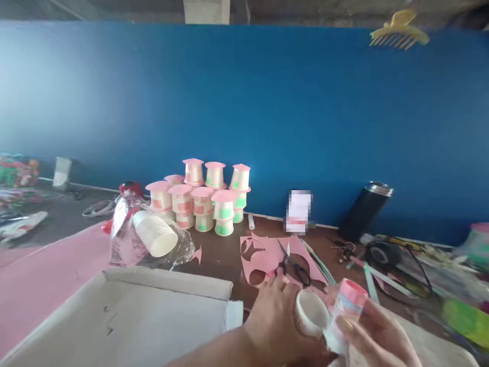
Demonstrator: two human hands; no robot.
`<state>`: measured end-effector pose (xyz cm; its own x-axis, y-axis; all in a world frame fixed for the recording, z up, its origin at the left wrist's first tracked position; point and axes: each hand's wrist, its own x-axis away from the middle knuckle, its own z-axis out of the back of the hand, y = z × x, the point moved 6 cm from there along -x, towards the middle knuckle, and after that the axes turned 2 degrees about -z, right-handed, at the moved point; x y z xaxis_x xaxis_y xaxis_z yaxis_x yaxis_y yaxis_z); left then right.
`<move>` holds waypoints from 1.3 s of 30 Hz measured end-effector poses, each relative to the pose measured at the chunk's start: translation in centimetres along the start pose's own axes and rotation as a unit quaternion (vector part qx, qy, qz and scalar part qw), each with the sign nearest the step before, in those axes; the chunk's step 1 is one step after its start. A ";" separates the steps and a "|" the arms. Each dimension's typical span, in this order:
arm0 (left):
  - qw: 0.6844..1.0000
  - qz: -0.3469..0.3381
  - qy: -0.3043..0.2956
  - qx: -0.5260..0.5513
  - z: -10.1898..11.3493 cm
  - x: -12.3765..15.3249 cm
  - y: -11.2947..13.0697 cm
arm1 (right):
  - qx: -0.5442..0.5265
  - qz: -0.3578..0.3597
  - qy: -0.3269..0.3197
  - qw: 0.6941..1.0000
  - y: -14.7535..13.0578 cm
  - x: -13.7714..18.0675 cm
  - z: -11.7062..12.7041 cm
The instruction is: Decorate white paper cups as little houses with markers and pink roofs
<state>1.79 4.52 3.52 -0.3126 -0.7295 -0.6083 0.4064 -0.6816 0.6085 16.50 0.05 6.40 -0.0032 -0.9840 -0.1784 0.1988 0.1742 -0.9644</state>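
My left hand point(272, 312) is closed around a white paper cup point(314, 315), its open mouth tilted up toward me. Close beside it, my right hand point(382, 336) grips a white tube with a pink end point(347, 309), which looks like a glue stick. The tube's lower end is near the cup's rim; whether they touch I cannot tell. Just beyond my hands lie black-handled scissors point(292, 266) on a pink paper sheet point(263, 261) with round holes cut in it.
Several stacked cups with pink paper roofs point(202, 201) stand by the blue wall. A sleeve of nested cups point(156, 237) lies in plastic left of centre. An open white box point(160, 316) fills the front left. A black flask point(364, 211) leans at right, near clutter.
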 end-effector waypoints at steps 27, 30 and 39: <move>0.996 0.014 -0.078 -0.027 -0.7 -0.2 0.0 | -0.118 -0.023 0.162 0.979 1.0 0.2 2.8; 0.994 0.055 -0.090 -0.009 -0.5 -0.5 -0.3 | -0.085 -0.001 0.116 0.990 0.6 0.3 2.3; 0.993 0.077 -0.094 -0.009 0.1 -0.7 -0.1 | 0.031 0.010 0.117 0.993 -1.5 0.3 0.5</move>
<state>1.90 5.08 3.87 -0.3990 -0.8238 -0.4027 0.4764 -0.5614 0.6766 16.73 -0.58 7.89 -0.2249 -0.9432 -0.2445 0.2611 0.1834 -0.9477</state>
